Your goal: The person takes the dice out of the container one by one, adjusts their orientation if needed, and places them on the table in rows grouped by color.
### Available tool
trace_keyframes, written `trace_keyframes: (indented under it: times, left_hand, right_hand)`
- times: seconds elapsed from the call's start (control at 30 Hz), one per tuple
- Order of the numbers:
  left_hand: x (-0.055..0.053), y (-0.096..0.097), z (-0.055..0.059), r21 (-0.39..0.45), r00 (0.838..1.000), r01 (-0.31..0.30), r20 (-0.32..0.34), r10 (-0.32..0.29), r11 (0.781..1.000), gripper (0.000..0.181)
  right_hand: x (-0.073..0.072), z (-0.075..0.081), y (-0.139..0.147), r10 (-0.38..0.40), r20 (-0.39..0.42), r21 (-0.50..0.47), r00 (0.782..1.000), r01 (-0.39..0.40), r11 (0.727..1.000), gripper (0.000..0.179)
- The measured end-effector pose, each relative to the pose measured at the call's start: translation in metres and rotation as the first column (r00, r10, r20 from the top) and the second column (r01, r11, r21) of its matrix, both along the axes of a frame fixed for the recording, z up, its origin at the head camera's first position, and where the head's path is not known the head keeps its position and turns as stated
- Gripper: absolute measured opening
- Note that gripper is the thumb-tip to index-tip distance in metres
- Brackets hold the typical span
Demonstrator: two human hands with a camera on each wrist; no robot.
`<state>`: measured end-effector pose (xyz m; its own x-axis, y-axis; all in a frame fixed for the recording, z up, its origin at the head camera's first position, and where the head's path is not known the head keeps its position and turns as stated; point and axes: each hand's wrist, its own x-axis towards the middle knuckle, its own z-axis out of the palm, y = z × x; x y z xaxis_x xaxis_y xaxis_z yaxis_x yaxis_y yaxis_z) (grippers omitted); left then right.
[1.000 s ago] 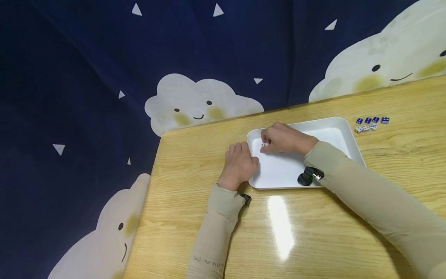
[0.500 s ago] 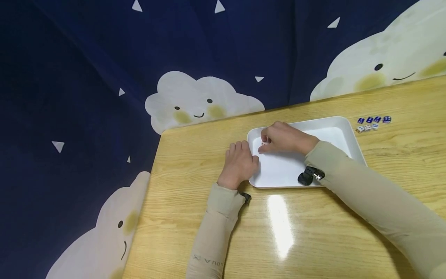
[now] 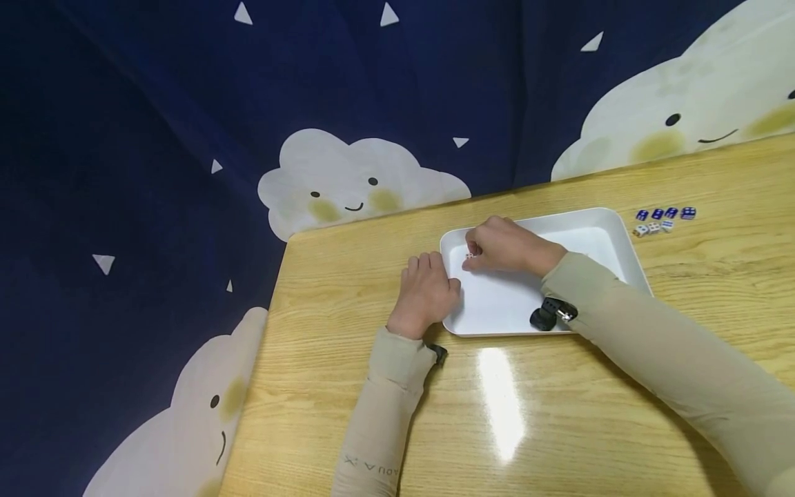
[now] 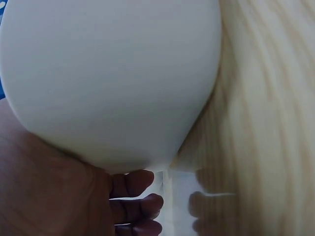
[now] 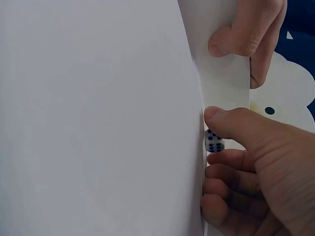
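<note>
A shallow white tray (image 3: 497, 310) lies on the wooden table. My left hand (image 3: 425, 297) grips its left wall, with the thumb over the rim on the inner side and the fingers outside, as the right wrist view also shows. Inside the tray, near its left end, my right hand (image 3: 512, 247) pinches a small white die (image 5: 214, 142) between thumb and index finger. Dark blue pips show on two of its faces in the right wrist view. The other fingers of this hand curl close to the tray floor. In the left wrist view the tray's outer wall (image 4: 113, 78) fills much of the picture.
Right of the tray, a row of several blue dice (image 3: 671, 212) lies on the table (image 3: 348, 276), with three white dice (image 3: 654, 228) in front of it. A dark blue curtain (image 3: 186, 83) with clouds hangs behind the table and along its left side.
</note>
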<state>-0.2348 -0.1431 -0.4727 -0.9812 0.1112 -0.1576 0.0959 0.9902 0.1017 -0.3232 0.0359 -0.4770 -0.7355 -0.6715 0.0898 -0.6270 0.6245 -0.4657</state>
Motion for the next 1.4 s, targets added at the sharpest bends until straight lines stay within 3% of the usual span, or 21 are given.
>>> trace_keyframes:
  times: [0.5,1.03,1.4]
  left_hand:
    - [0.000,0.005,0.008,-0.005,1.000,0.010,-0.007,-0.010,1.000,0.033]
    - [0.003,0.009,0.004,-0.012,1.000,0.001,0.007,-0.001,1.000,0.036]
    - [0.002,0.003,0.003,-0.026,1.000,-0.018,0.017,0.019,1.000,0.039]
  right_hand:
    - [0.002,0.007,0.005,0.012,-0.055,0.018,0.998,-0.011,1.000,0.016]
    - [0.003,0.018,0.016,0.045,-0.100,0.082,0.994,-0.037,0.996,0.016]
    - [0.004,0.039,0.021,0.030,-0.144,0.099,0.989,-0.016,0.995,0.015]
